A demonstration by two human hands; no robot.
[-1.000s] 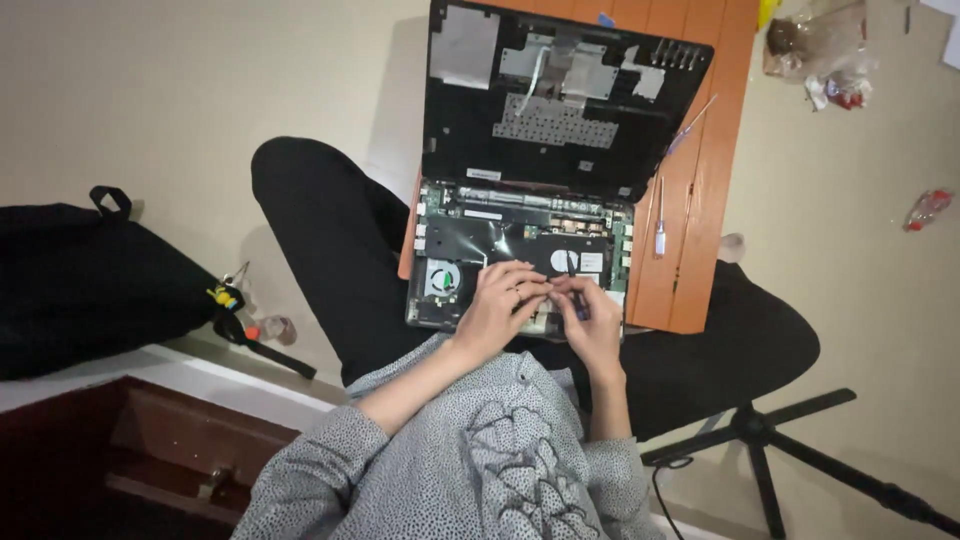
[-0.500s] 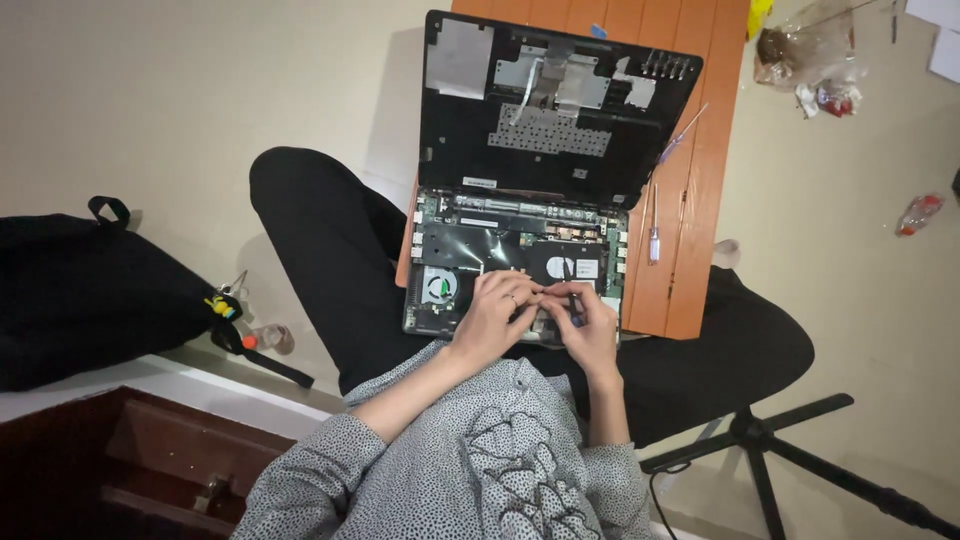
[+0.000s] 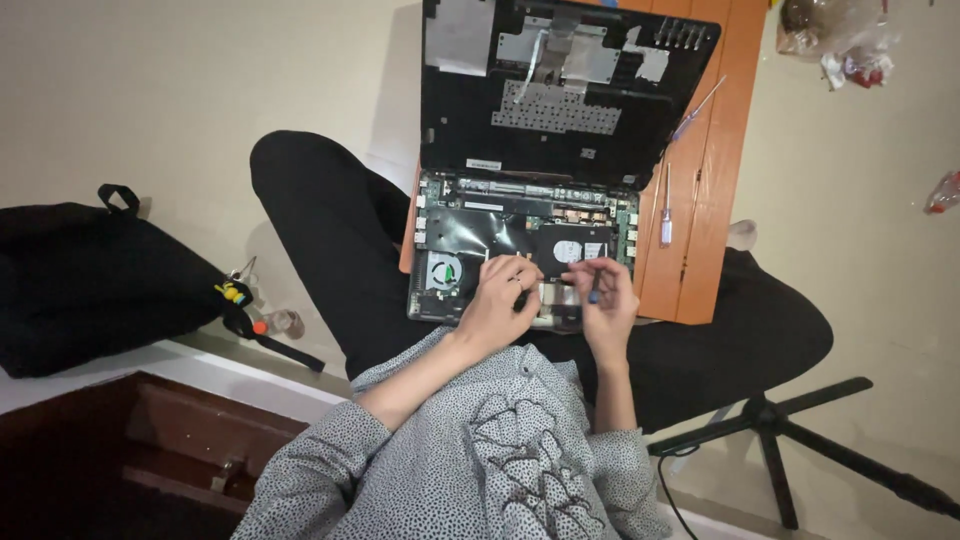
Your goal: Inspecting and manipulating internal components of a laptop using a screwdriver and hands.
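The opened laptop base [image 3: 520, 250], holding a fan [image 3: 442, 271] and circuit boards, lay on the orange surface [image 3: 700, 200] while the left hand [image 3: 497, 305] rested half-curled on it, empty, and the right hand [image 3: 600, 305] pinched a small dark screwdriver [image 3: 595, 292].

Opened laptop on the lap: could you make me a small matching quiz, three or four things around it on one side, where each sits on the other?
Things:
1. Cooling fan
2. White-handled screwdriver
3. Black bag
4. Tripod

Places:
A. On the floor at the lower right of the picture
B. Inside the laptop base, just beyond the left hand
C. On the orange board, right of the laptop
D. On the floor at the far left of the picture

Pairs: 1-B, 2-C, 3-D, 4-A
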